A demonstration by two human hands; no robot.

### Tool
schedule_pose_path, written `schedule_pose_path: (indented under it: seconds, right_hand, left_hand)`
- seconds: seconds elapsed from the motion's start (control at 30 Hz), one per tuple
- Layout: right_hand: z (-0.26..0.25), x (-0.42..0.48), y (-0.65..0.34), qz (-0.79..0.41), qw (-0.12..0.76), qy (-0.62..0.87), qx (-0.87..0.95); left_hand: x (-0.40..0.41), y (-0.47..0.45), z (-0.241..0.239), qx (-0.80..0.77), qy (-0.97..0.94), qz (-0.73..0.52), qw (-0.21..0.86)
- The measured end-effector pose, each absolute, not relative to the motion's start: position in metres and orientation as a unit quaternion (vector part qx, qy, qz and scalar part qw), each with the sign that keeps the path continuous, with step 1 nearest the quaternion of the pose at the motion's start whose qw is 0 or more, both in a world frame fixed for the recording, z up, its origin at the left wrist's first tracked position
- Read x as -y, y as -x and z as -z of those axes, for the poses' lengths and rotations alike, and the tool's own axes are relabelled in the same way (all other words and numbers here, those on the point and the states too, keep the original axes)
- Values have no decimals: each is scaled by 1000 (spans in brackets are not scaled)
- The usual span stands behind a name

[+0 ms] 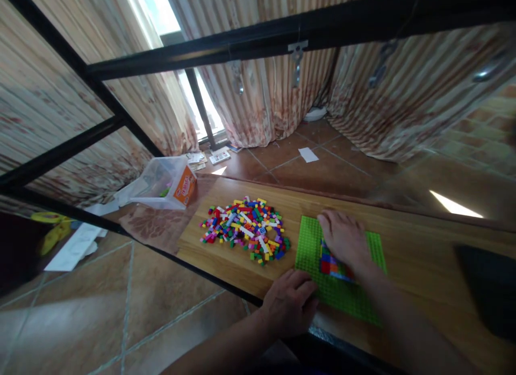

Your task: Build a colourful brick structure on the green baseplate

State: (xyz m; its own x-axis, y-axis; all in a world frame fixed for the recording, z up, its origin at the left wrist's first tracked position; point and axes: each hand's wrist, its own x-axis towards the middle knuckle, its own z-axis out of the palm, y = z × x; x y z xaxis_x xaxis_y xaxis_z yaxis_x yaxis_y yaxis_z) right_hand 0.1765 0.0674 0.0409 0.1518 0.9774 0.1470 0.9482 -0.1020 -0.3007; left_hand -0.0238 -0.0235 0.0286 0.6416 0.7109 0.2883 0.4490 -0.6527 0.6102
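Green studded plastic baseplate (318, 246) lay flat on the light wooden tabletop (423, 257), near its front edge and just right of a loose pile of small multicoloured plastic bricks (245, 230); plate and pile sat close but apart. We had our R hand (344, 238) palm-down on the plate's middle, fingers fairly straight and slightly spread, pointing away from us, w/ nothing pinched between them. Under its heel showed a small built-up patch of red, blue & yellow bricks (330, 266) stuck to the plate, partly covered by the wrist. Our L hand (292, 305) rested at the plate's near-left edge, fingers bent inward, knuckles up, touching the rim; we couldn't tell whether it actually gripped the edge or only pressed against it. Further left, at the table's far corner, a clear plastic tub w/ an orange label (169, 184) lay tipped on its side. Black metal frame bars (242, 42) crossed overhead, striped beige curtains (262, 106) hung behind, and a white paper scrap (308, 154) lay on the terracotta tiled floor (161, 294).
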Motion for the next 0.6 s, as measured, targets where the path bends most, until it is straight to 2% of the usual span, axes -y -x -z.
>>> schedule_pose_path:
  seconds: [0.2,0.4,0.6]
  right_hand:
    - [-40,-67,-176,-49,167,751,637]
    - [-34,-68,-187,-91,226,722,647]
    - [-27,-71,-195,-65,258,696,667]
  left_hand:
    - [23,24,-24,-334,-867,-247,277]
    - [21,30,-26,-352,-816,-322,326]
    - [24,66,-37,-406,-792,-352,290]
